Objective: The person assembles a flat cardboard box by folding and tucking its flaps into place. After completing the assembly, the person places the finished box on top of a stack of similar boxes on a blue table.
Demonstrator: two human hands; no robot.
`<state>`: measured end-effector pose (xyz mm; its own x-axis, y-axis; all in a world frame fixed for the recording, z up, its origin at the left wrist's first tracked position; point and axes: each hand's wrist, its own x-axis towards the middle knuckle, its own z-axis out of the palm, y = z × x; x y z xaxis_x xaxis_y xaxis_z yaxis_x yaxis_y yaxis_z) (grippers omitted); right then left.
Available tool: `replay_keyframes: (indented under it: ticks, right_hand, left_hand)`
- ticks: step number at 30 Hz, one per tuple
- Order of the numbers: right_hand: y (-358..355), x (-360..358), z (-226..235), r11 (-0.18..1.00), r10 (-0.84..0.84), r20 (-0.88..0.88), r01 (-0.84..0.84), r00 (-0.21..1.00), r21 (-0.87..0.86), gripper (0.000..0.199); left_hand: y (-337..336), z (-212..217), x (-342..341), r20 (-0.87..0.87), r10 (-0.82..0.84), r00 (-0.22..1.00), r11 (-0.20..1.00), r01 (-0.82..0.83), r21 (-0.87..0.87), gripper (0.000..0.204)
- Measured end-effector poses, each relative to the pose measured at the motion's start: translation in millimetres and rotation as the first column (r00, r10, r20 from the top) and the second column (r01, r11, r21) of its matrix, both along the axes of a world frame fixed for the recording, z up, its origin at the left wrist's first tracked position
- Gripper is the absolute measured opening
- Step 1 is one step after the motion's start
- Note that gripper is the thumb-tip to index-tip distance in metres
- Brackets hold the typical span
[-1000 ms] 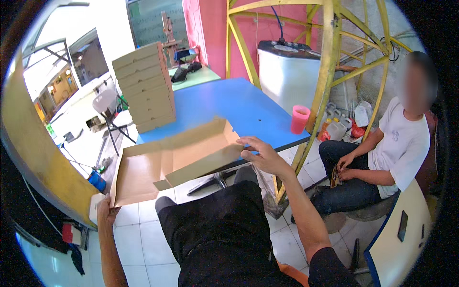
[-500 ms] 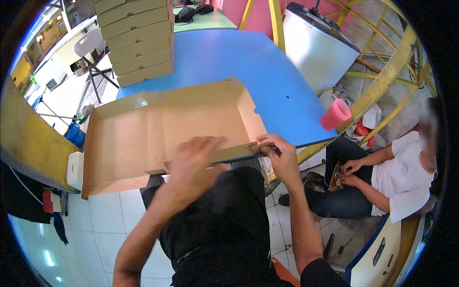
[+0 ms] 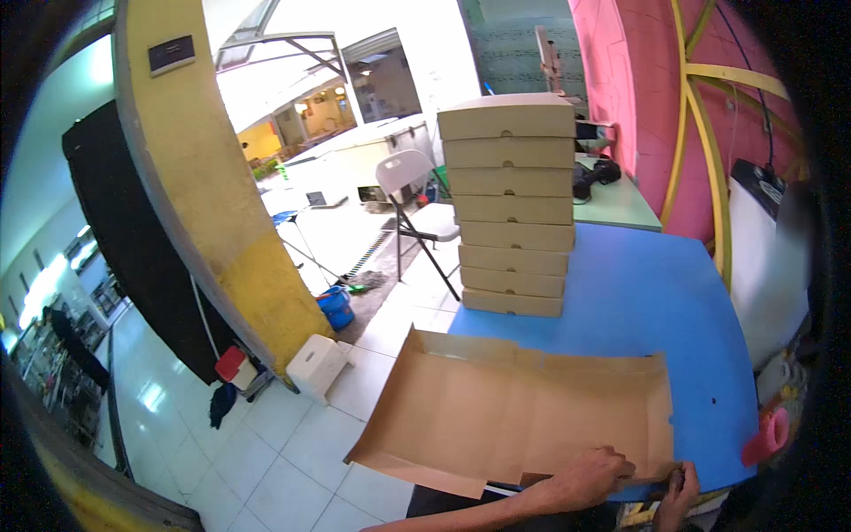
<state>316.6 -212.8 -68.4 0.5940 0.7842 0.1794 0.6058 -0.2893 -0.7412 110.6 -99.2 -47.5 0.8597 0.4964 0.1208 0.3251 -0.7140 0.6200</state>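
Observation:
An unfolded brown cardboard box [image 3: 496, 408] lies on the blue table [image 3: 651, 293], its lid half on the left reaching out past the table edge. Some of its side walls stand up. My left hand [image 3: 592, 477] is at the near wall close to the right corner, its fingers curled over the cardboard. Right beside it, my right hand [image 3: 678, 498] pinches the near right corner of the box. The palm side of both hands is hidden.
A tall stack of closed cardboard boxes [image 3: 514, 208] stands behind on the table. A pink cup [image 3: 767, 437] is at the right edge. White stool [image 3: 319, 365], blue bucket [image 3: 335, 308], folding chair [image 3: 417, 213] and yellow pillar [image 3: 208, 177] are to the left.
The view has swung left and up, so the seated person on the right is out of sight. My left hand has moved right along the near wall, closer to my right hand at the corner.

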Motion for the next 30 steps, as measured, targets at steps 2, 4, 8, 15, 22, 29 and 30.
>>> replay_keyframes:
  ticks: [2,4,8,15,22,29,30]
  right_hand:
    - [-2.6,-1.4,5.6,0.969,0.192,0.079,-0.201,0.978,0.142,0.031]
    - [-4.3,-10.3,10.4,0.9,0.325,0.126,-0.348,0.937,0.263,0.042]
    - [0.4,-39.3,11.8,0.838,0.27,0.339,-0.394,0.901,0.379,0.054]
    - [-15.4,-55.4,-0.4,0.942,0.003,-0.165,0.053,0.986,0.332,0.059]
    - [4.7,-58.2,-10.0,0.873,0.054,-0.537,0.221,0.842,0.435,0.054]
    - [-5.1,-46.9,0.7,0.93,-0.002,-0.582,0.215,0.813,0.297,0.052]
    - [-7.5,-43.2,2.2,0.931,-0.025,-0.664,0.259,0.748,0.257,0.053]
  left_hand:
    - [0.2,-5.8,6.6,-0.019,0.017,1.0,0.999,-0.018,-0.033,0.018]
    - [-4.3,-10.6,18.0,0.145,0.212,0.966,0.977,-0.206,-0.06,0.022]
    - [0.5,-14.5,41.9,0.284,0.144,0.948,0.989,-0.151,0.003,0.029]
    - [2.1,9.1,70.4,-0.063,0.047,0.997,0.979,-0.058,-0.196,0.031]
    - [22.0,12.3,91.1,-0.016,-0.205,0.979,0.931,0.19,-0.311,0.03]
    - [51.0,17.9,108.0,-0.066,-0.326,0.943,0.842,0.258,-0.474,0.023]
    - [52.7,19.1,110.9,-0.127,-0.287,0.949,0.858,0.196,-0.475,0.022]
